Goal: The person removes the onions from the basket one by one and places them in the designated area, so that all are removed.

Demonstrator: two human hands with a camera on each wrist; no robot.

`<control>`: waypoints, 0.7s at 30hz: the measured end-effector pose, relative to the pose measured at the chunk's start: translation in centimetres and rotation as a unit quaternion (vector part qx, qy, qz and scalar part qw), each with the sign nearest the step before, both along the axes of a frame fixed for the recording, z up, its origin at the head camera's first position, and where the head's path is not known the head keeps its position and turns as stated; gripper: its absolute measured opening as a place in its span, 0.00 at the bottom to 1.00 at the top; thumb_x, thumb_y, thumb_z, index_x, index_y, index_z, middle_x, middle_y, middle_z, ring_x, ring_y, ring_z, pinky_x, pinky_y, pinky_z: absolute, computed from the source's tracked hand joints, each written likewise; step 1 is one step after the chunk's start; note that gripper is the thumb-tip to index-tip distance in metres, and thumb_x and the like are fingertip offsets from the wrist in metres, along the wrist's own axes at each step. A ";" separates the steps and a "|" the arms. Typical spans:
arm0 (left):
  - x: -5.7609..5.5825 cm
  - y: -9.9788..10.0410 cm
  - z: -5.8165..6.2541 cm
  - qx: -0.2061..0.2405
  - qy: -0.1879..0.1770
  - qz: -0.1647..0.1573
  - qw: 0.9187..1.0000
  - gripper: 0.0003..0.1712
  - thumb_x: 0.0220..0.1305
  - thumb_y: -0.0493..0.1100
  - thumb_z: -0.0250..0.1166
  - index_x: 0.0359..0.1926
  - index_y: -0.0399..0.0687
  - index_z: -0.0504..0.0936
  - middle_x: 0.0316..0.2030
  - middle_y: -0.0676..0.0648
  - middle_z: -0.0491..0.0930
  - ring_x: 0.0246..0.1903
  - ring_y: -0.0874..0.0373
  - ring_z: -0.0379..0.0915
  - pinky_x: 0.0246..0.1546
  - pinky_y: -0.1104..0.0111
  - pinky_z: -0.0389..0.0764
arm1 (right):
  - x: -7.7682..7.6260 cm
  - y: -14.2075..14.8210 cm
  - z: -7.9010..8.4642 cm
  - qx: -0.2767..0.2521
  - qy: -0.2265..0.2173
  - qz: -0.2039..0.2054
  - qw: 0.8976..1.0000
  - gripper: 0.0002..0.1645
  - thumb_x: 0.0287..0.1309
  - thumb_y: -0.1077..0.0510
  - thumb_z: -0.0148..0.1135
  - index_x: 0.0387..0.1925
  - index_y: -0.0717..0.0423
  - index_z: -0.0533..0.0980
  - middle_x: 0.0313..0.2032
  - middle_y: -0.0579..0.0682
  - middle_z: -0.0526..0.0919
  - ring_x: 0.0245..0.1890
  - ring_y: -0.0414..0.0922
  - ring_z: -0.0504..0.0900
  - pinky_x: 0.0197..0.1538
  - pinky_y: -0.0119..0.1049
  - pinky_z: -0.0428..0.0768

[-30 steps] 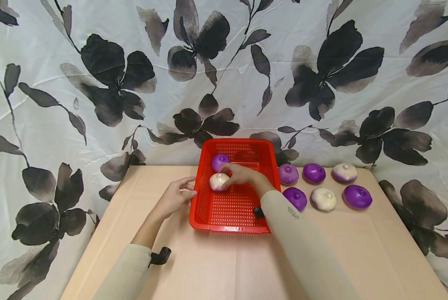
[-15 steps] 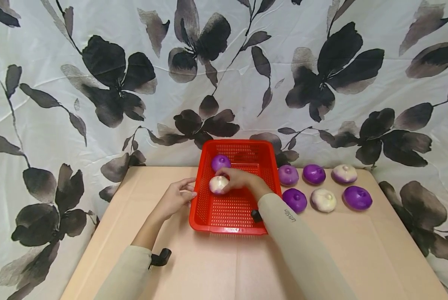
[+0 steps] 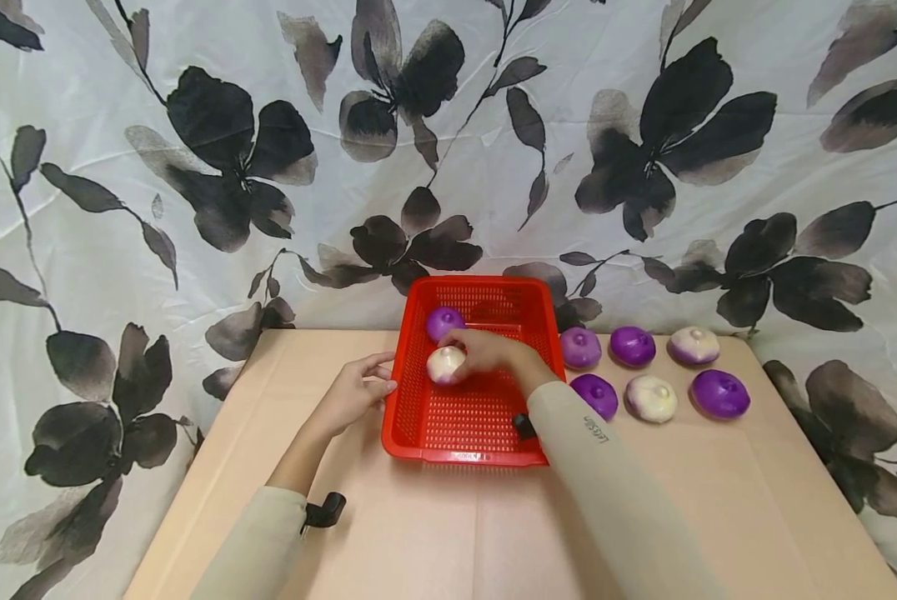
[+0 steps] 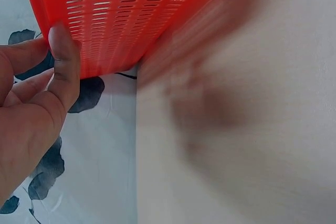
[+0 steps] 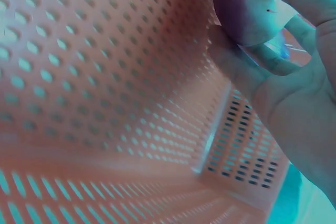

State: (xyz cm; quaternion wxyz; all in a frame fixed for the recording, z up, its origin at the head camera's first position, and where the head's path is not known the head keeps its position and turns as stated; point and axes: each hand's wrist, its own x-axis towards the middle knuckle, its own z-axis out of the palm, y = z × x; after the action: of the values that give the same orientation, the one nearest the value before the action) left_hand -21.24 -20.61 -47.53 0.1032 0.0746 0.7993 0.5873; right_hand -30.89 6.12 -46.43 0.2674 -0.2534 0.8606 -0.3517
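A red perforated plastic basket [image 3: 463, 457] stands near the back of the table. Inside it, my right hand [image 3: 484, 352] holds a white-and-purple onion [image 3: 445, 365] between thumb and fingers, seen close up as the onion [image 5: 247, 11] in the right wrist view. Just behind that lies a purple onion [image 3: 444, 322] in the basket's back left corner. My left hand [image 3: 351, 396] touches the basket's left side with extended fingers. In the left wrist view, the thumb of the left hand [image 4: 37, 108] rests against the slotted outer wall, fingertips right at the rim.
To the right of the basket sit two rows of onions, some deep purple [image 3: 720, 394] and some mostly white [image 3: 651, 398]. A white cloth with dark flowers [image 3: 523, 167] hangs behind the table's back edge. The tan tabletop [image 3: 433, 533] extends in front.
The right hand and its onion have shifted very slightly within the basket. The left hand stays at the basket's side, and the head view has moved a little.
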 end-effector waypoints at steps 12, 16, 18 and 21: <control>-0.1 0.2 -0.1 -0.002 -0.009 -0.001 1.000 0.34 0.68 0.27 0.62 0.73 0.32 0.66 0.48 0.29 0.78 0.28 0.59 0.78 0.27 0.66 0.86 | 0.4 2.2 4.7 0.020 0.066 0.017 0.997 0.37 0.50 0.51 0.81 0.61 0.40 0.75 0.55 0.48 0.80 0.55 0.49 0.78 0.58 0.44 0.84; -0.1 0.2 0.0 -0.008 -0.006 -0.002 1.000 0.34 0.69 0.28 0.62 0.74 0.33 0.66 0.48 0.31 0.78 0.29 0.59 0.79 0.29 0.64 0.87 | 0.9 3.1 6.7 0.026 0.095 0.028 0.995 0.35 0.51 0.51 0.80 0.60 0.42 0.75 0.54 0.49 0.80 0.53 0.50 0.78 0.57 0.44 0.83; -0.2 0.1 0.1 -0.008 -0.006 0.000 1.000 0.33 0.69 0.27 0.62 0.73 0.33 0.66 0.47 0.31 0.78 0.30 0.59 0.79 0.29 0.64 0.87 | 1.2 3.5 7.7 0.027 0.110 0.034 0.993 0.36 0.50 0.50 0.81 0.60 0.43 0.75 0.55 0.49 0.80 0.54 0.49 0.78 0.57 0.45 0.83; -0.2 0.1 0.0 -0.005 -0.008 -0.002 1.000 0.34 0.68 0.27 0.62 0.73 0.32 0.66 0.47 0.31 0.78 0.30 0.60 0.79 0.28 0.65 0.86 | 1.7 4.2 9.0 0.018 0.121 0.036 0.992 0.36 0.50 0.50 0.81 0.60 0.44 0.76 0.56 0.49 0.79 0.55 0.49 0.77 0.57 0.46 0.83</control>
State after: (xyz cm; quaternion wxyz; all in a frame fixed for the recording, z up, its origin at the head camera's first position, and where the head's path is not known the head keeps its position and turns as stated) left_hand -21.49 -20.49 -47.48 0.1107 0.0708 0.8011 0.5839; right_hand -29.15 10.35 -37.43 0.1780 -0.3202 0.8832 -0.2929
